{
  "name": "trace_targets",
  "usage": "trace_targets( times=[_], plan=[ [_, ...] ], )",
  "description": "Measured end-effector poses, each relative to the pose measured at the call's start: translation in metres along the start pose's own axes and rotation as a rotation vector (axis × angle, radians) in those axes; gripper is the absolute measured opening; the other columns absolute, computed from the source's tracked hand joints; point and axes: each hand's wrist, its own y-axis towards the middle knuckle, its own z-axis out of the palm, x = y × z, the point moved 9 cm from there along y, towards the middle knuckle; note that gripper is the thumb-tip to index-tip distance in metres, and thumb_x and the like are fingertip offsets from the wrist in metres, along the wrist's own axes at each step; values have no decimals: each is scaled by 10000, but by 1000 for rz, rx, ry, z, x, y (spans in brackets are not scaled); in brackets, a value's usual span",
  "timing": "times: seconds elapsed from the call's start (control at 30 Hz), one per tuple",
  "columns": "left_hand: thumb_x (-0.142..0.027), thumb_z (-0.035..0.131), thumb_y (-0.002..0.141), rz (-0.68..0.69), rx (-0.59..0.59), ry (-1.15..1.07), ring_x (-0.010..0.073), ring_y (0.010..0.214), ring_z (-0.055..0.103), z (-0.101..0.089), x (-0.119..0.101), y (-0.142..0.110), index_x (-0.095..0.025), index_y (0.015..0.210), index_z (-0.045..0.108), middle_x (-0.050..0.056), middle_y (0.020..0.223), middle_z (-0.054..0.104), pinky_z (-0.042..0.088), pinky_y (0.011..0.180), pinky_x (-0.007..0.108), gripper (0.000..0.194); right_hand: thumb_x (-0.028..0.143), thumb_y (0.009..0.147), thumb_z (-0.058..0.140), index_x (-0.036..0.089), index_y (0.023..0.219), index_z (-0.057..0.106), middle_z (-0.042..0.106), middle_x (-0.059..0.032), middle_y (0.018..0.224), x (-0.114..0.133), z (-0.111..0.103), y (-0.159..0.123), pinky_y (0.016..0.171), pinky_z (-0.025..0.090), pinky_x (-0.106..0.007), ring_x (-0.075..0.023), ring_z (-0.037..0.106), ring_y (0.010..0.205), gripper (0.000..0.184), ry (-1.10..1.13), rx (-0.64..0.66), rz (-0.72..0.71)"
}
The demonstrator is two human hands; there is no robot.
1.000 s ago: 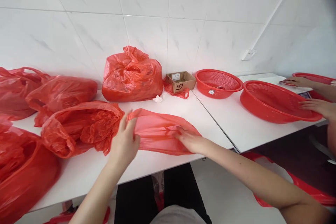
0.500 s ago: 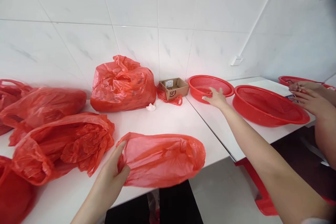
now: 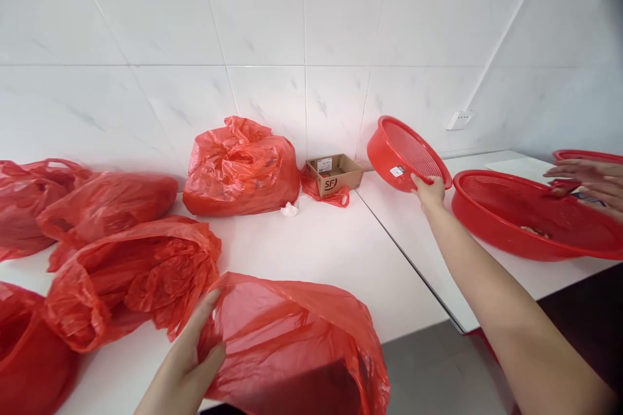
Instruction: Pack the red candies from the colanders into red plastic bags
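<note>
My left hand (image 3: 187, 356) is closed on the near-left edge of a thin red plastic bag (image 3: 292, 331), which hangs with its mouth spread wide at the table's front edge. Off to the right, my right hand (image 3: 429, 194) grips the lower rim of a round red plastic colander (image 3: 389, 155). The colander is tilted, its left and far side raised, and a small white label shows on its outer wall. What lies inside it, if anything, is hidden. To the right of my hand stands a larger red colander (image 3: 501, 237) with some small pieces in it.
Another person's hands (image 3: 591, 181) work over the larger colander. Against the wall sit a full red bag (image 3: 243, 172) and a small cardboard box (image 3: 343, 178). Several red bags (image 3: 131, 279) crowd the left side. Crumpled white tissue (image 3: 289, 209) lies on the white table (image 3: 321, 240).
My right hand has gone from reaching inside the colander to holding its rim, and the colander is now tipped up. The bag at my left hand has dropped lower and opened wider.
</note>
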Motion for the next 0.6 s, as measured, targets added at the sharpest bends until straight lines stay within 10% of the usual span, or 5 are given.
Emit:
trace_targets(
  times=[0.4,0.6],
  plan=[
    [-352,685,672,-31,99,-55,334,1109,629,4,18,2,-328,1325,585,34,1227,682,533,927,422,661,398,728,684,235,951,603,651,-61,1033,36,-94,-179,819,504,-348,-216,631,916,288,-141,473,-159],
    [-378,651,736,-69,144,-111,342,1321,471,11,26,-2,-337,1391,505,8,1417,548,357,1125,510,671,447,728,656,245,988,594,676,-72,1052,19,-128,-207,775,517,-357,-245,659,894,335,-308,515,-75]
  ],
)
